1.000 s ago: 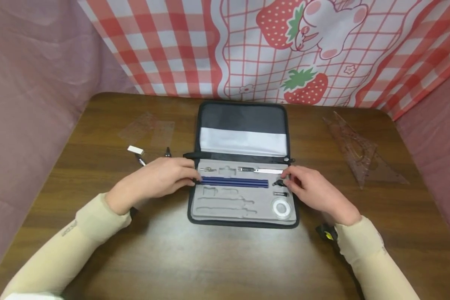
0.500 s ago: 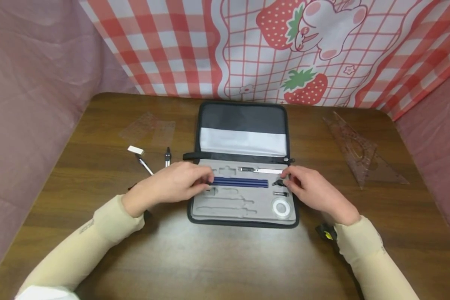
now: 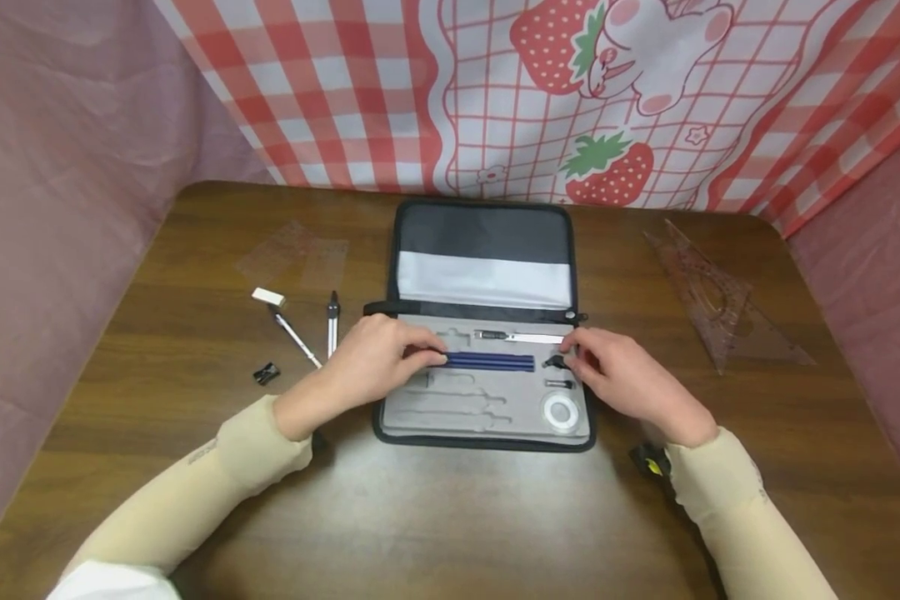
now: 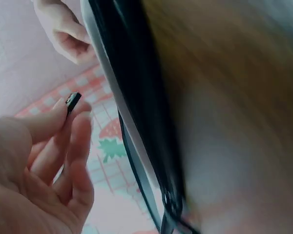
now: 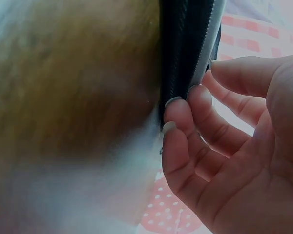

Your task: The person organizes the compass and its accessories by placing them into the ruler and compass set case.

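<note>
A dark zip case (image 3: 487,442) lies unfolded, its grey foam tray (image 3: 450,427) facing up. Over the tray's left part, my left hand (image 3: 375,358) pinches a small black piece (image 4: 73,101) with a shiny face between thumb and forefinger; its kind is unclear. Its fingertips are by the left end of the blue pencils (image 3: 491,361). My right hand (image 3: 622,379) holds the case's right edge, fingers against the rim in the right wrist view. Its thumb is near a black fitting (image 3: 555,362). Also in the tray are a slim metal tool (image 3: 521,337) and a white ring (image 3: 560,412).
Left of the case lie an eraser (image 3: 268,297), a mechanical pencil (image 3: 294,333), a compass (image 3: 333,315), a small black sharpener (image 3: 266,373) and clear templates (image 3: 324,262). Transparent set squares (image 3: 708,287) lie on the right. A checked cloth (image 3: 345,108) hangs behind the table.
My left hand has moved right, from the case's left edge to over the tray, with the black piece pinched. The sharpener on the table came into sight. My right hand has stayed put.
</note>
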Available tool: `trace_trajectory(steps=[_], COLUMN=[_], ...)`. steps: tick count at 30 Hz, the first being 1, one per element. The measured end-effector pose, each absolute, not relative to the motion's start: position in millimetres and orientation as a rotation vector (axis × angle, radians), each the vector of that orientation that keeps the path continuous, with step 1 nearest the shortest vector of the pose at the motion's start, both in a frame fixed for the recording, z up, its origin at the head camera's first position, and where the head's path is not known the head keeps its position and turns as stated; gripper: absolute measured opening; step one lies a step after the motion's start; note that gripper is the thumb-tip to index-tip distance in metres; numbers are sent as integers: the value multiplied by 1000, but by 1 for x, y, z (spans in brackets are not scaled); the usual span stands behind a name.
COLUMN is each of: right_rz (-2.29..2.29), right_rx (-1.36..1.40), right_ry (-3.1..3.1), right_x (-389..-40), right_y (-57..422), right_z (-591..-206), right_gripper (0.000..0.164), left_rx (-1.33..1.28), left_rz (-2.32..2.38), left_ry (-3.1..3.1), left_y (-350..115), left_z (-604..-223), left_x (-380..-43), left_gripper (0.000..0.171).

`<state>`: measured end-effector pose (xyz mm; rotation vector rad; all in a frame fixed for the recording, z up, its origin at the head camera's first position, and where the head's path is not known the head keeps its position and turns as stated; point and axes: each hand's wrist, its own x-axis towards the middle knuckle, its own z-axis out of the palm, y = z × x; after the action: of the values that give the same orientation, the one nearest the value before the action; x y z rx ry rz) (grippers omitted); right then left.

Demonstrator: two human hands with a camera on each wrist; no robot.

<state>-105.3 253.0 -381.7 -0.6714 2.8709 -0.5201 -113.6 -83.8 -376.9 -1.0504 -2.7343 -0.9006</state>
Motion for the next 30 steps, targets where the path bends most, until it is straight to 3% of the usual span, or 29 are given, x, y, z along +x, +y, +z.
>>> trace_trajectory(steps=[5, 15, 24, 30], right_rz=[-486, -505, -742, -771], right_rx=[-739, -1191, -1357, -1299], right_ry=[2888, 3030, 3001, 2922], right_x=[-98, -88, -90, -97], right_y=[239, 161, 139, 139], right_z=[-365, -335, -343, -352], right_gripper=[19, 24, 8, 8], left_rx=[-922, -766, -710, -824], left_rz=[-1089, -1403, -1900, -1605], left_ry=[-2733, -2820, -2816, -2925], left_y=[-76, -62, -63, -75], left_z=[-374, -368, -368, -363], left_x=[-110, -101, -100, -105], left_gripper=[15, 13, 13, 9])
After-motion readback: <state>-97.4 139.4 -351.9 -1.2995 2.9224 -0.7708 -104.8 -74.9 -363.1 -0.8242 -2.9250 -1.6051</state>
